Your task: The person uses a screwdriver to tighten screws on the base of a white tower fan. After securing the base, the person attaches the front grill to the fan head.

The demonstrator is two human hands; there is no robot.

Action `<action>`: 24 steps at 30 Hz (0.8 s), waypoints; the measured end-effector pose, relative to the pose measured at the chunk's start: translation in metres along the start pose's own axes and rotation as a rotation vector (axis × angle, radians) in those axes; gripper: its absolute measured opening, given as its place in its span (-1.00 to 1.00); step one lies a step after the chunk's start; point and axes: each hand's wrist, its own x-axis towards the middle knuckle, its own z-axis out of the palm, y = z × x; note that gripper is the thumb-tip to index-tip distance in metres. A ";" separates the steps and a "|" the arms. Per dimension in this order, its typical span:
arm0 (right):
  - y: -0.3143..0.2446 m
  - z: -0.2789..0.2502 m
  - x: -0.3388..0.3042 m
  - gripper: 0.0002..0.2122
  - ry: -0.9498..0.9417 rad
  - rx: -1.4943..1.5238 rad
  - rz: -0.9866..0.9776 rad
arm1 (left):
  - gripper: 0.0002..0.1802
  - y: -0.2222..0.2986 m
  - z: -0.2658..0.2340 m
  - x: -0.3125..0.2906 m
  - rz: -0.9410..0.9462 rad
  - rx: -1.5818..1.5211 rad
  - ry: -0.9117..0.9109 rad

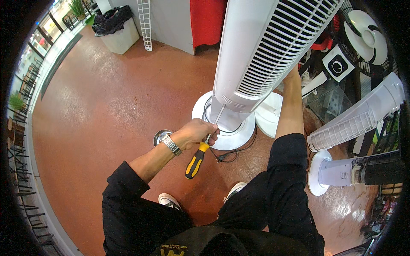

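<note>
Now your left hand (197,132) grips the yellow-and-black screwdriver (200,150), tip at twelve o'clock toward the white tower fan (256,55), right hand (294,73) behind its grille, grasp hidden.

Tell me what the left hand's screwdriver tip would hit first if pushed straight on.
Probably the tower fan's lower body, just above its round base. The left hand aims the screwdriver up at it; contact depth is unclear.
</note>
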 end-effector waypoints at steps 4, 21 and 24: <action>-0.002 -0.004 0.000 -0.60 0.008 -0.029 -0.008 | -0.66 0.020 0.013 -0.015 0.080 0.338 0.186; -0.008 0.002 -0.198 -0.63 -0.437 -1.134 0.564 | -0.65 0.004 -0.002 -0.005 0.123 0.039 -0.006; 0.054 0.057 -0.222 -0.67 -0.247 -0.612 0.715 | -0.56 0.003 -0.002 -0.014 0.117 -0.031 0.089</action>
